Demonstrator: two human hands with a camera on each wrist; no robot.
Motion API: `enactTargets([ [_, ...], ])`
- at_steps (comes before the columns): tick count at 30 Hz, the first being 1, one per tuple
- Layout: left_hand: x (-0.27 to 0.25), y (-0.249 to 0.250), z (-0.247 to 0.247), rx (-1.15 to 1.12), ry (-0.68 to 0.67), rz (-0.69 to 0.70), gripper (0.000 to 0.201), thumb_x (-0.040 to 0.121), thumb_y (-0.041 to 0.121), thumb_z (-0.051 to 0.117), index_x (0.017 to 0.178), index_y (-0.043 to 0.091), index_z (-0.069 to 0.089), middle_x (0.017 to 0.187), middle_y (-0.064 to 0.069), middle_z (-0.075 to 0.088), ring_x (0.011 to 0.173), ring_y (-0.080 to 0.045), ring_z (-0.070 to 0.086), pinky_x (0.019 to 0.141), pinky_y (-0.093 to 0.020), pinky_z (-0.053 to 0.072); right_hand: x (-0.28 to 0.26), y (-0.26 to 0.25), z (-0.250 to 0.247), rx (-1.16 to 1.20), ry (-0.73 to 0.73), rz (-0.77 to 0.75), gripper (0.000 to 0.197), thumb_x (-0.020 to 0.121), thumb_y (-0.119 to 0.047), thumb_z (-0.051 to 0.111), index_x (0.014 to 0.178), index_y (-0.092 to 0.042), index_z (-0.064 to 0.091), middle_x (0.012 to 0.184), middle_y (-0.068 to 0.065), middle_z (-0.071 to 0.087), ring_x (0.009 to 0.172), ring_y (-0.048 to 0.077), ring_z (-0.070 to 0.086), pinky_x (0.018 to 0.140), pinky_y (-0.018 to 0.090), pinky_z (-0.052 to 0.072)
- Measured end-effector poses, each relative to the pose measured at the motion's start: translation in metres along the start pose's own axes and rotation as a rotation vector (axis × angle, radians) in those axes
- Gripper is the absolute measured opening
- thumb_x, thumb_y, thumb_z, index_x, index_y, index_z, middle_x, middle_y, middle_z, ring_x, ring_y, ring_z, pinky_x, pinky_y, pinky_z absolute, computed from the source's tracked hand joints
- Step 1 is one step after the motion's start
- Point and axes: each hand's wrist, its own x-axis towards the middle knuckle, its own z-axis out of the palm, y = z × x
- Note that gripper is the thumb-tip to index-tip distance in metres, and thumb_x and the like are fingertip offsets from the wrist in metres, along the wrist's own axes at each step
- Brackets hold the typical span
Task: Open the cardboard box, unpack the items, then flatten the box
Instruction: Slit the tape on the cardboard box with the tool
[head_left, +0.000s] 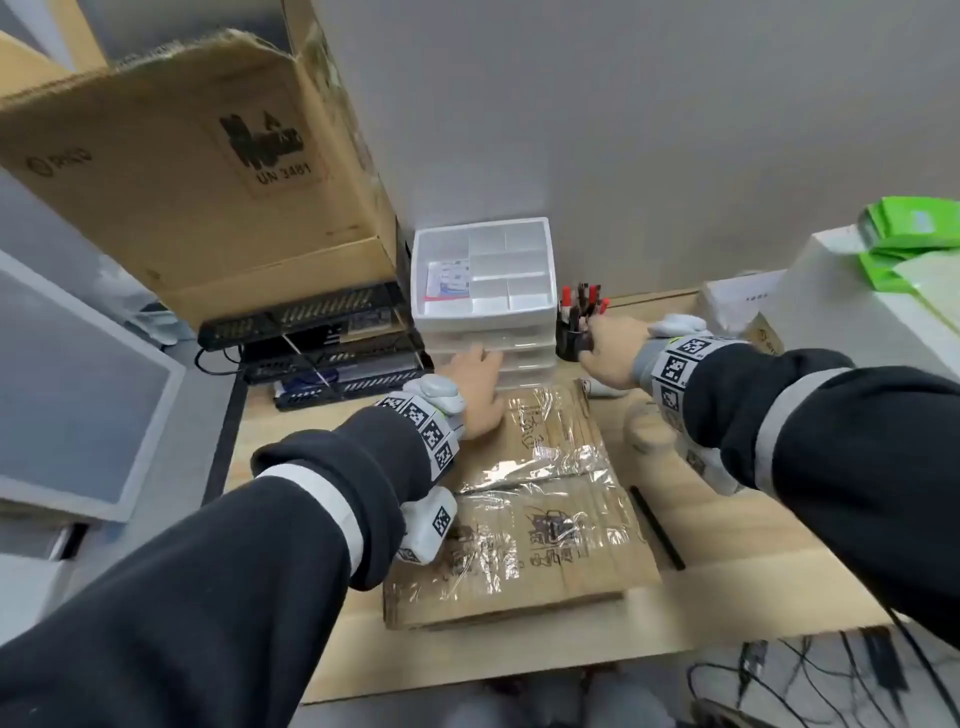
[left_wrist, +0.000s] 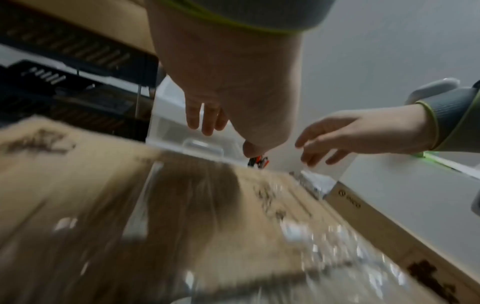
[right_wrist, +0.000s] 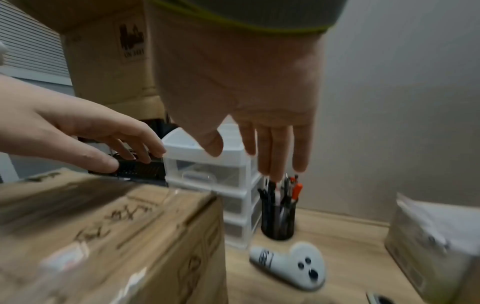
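I am seeing the taped cardboard box (head_left: 519, 499) sitting closed on the wooden desk (head_left: 727, 582), just in front of the white drawer unit (head_left: 483, 280). My left hand (head_left: 475, 395) is hovering over the box's far edge, fingers loosely spread, holding nothing. My right hand (head_left: 613, 353) is reaching with straight fingers above the pen cup (right_wrist: 279, 218) beside that box

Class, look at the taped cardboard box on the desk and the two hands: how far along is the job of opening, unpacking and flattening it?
Done: nothing yet. The cardboard box is closed, clear tape across its top seam.
In hand: the right hand reaches, fingers straight, over the black pen cup, perhaps for a tool; the left hand hovers open over the box's far edge.
Left: cutting the tape, unpacking, flattening.
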Motion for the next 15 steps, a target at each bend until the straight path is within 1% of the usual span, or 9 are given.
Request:
enactTargets([
  [2,-0.003,0.003,0.010,-0.011,-0.020,0.012,0.046,0.089,0.031,0.052,0.130,0.012,0.046,0.125,-0.012,0.048,0.102,-0.029,0.056,0.083,-0.043,0.053,-0.004,0.006,0.019,-0.079,-0.195,-0.028,0.021,0.096,-0.030,0.047,0.090,-0.012,0.055,0.092,0.008,0.062,0.083,0.028,0.057,0.074,0.032,0.045],
  [4,-0.008,0.001,0.027,0.021,-0.034,0.029,0.043,0.088,0.037,0.052,0.123,0.014,0.048,0.118,-0.009,0.049,0.097,-0.027,0.055,0.078,-0.040,0.051,-0.010,0.014,0.047,-0.177,-0.340,-0.005,0.028,0.095,-0.027,0.047,0.069,-0.016,0.047,0.081,0.005,0.057,0.079,0.028,0.054,0.073,0.031,0.044],
  [6,-0.008,-0.002,0.041,0.008,-0.034,0.015,0.044,0.085,0.042,0.047,0.119,0.015,0.050,0.112,-0.009,0.052,0.093,-0.028,0.054,0.081,-0.042,0.050,-0.013,0.025,0.072,-0.203,-0.410,0.023,0.032,0.095,-0.024,0.048,0.064,-0.017,0.043,0.078,0.005,0.056,0.072,0.025,0.054,0.070,0.031,0.045],
  [7,-0.009,-0.004,0.046,0.002,-0.016,0.006,0.045,0.085,0.043,0.045,0.119,0.014,0.051,0.109,-0.009,0.054,0.092,-0.028,0.054,0.083,-0.043,0.050,-0.015,0.029,0.081,-0.190,-0.411,0.038,0.032,0.095,-0.022,0.050,0.064,-0.017,0.043,0.075,0.004,0.055,0.067,0.023,0.053,0.068,0.031,0.044],
  [9,-0.010,-0.005,0.052,0.015,0.038,0.002,0.044,0.090,0.043,0.042,0.121,0.014,0.052,0.108,-0.008,0.057,0.093,-0.029,0.056,0.086,-0.041,0.047,-0.021,0.034,0.096,-0.207,-0.439,0.072,0.032,0.094,-0.020,0.052,0.064,-0.015,0.043,0.067,0.002,0.049,0.063,0.021,0.050,0.067,0.031,0.043],
  [11,-0.011,-0.005,0.058,0.041,0.079,0.024,0.044,0.093,0.043,0.041,0.123,0.013,0.052,0.108,-0.007,0.058,0.093,-0.027,0.054,0.085,-0.038,0.043,-0.024,0.040,0.115,-0.250,-0.480,0.095,0.025,0.096,-0.023,0.053,0.073,-0.012,0.054,0.072,0.002,0.054,0.073,0.024,0.057,0.072,0.031,0.049],
  [13,-0.011,-0.006,0.064,0.057,0.111,0.039,0.043,0.094,0.045,0.038,0.121,0.014,0.051,0.105,-0.006,0.057,0.091,-0.025,0.051,0.084,-0.038,0.040,-0.025,0.051,0.138,-0.246,-0.514,0.122,0.018,0.096,-0.022,0.057,0.102,-0.008,0.065,0.089,0.006,0.063,0.085,0.026,0.062,0.079,0.031,0.052],
  [14,-0.010,-0.006,0.067,0.058,0.125,0.039,0.042,0.094,0.045,0.037,0.120,0.014,0.051,0.103,-0.005,0.057,0.090,-0.025,0.050,0.084,-0.038,0.039,-0.025,0.058,0.148,-0.206,-0.526,0.137,0.024,0.095,-0.019,0.060,0.114,-0.005,0.065,0.100,0.010,0.065,0.093,0.028,0.064,0.083,0.033,0.051],
  [15,-0.011,-0.006,0.069,0.060,0.138,0.038,0.042,0.094,0.044,0.037,0.119,0.014,0.051,0.103,-0.005,0.056,0.089,-0.024,0.049,0.084,-0.038,0.038,-0.027,0.064,0.156,-0.169,-0.540,0.157,0.029,0.093,-0.015,0.063,0.120,-0.003,0.064,0.110,0.015,0.066,0.103,0.031,0.065,0.084,0.034,0.050],
])
